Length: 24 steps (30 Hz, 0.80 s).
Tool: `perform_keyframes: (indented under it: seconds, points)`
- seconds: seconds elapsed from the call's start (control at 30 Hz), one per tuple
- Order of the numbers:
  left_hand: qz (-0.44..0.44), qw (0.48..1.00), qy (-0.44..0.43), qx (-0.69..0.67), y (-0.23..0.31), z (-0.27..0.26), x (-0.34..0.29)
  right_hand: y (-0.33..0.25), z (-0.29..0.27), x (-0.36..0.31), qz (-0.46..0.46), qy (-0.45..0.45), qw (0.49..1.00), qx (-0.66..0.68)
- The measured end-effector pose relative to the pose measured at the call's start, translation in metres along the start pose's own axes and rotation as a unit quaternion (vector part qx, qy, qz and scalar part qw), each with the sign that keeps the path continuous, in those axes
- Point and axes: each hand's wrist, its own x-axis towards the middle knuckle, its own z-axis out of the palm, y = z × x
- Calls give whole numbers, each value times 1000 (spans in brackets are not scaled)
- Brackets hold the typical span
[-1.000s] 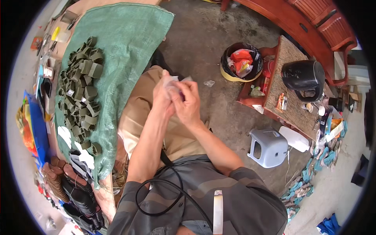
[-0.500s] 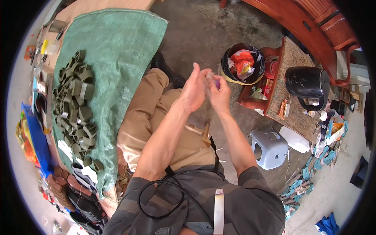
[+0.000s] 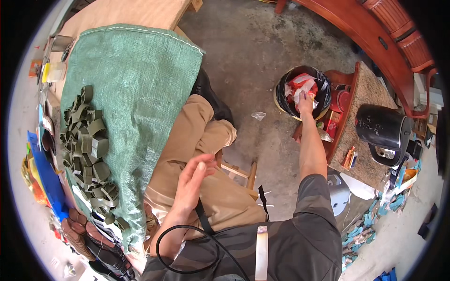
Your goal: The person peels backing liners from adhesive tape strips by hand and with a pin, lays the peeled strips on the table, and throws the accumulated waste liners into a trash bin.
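1. Grey, stained concrete floor [image 3: 253,147] fills the middle of my view; its surface is matte and rough.
2. Left side: a green woven-plastic sheet [image 3: 136,84], creased and with a pale stitched hem, covers part of a plywood top [image 3: 112,14]. Dark-olive webbing loops [image 3: 86,145] lie on it in a long heap.
3. Right side: a speckled stone top [image 3: 370,103] sits on a reddish wooden cabinet and carries a glossy black kettle [image 3: 380,125].
4. Round bin [image 3: 324,87]: black film liner, yellowish rim, crumpled red and white wrappers [image 3: 296,84] inside. I note that its right edge lies just beside the cabinet.
5. Right hand [image 3: 305,104]: reached over the near rim, fingers narrow and pointing into the bin. Pale, crinkled plastic film [image 3: 307,87] lies at the fingertips, within the bin opening; I cannot tell whether it is gripped or only touched.
6. Left hand [image 3: 191,180]: above the tan trousers [image 3: 234,201], fingers parted and loosely curled, thumb raised.
7. Clearance: I read open floor between the two hands, marked by one clear plastic scrap [image 3: 258,115] left of the bin.
8. Change from half a second ago: the hands, then close together, are now well apart; the right has extended to the bin, the left has drawn back toward the body.
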Motion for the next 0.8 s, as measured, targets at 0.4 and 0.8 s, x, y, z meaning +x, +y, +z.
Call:
perform_keyframes:
  seconds: [0.4, 0.8]
  points:
    - [-17, 1000, 19, -15, 0, -1, -49, -12, -70, -21, 153, -103, 966, 183]
    - [431, 763, 293, 381, 42, -84, -221, -65, -92, -190, 21, -93, 905, 415]
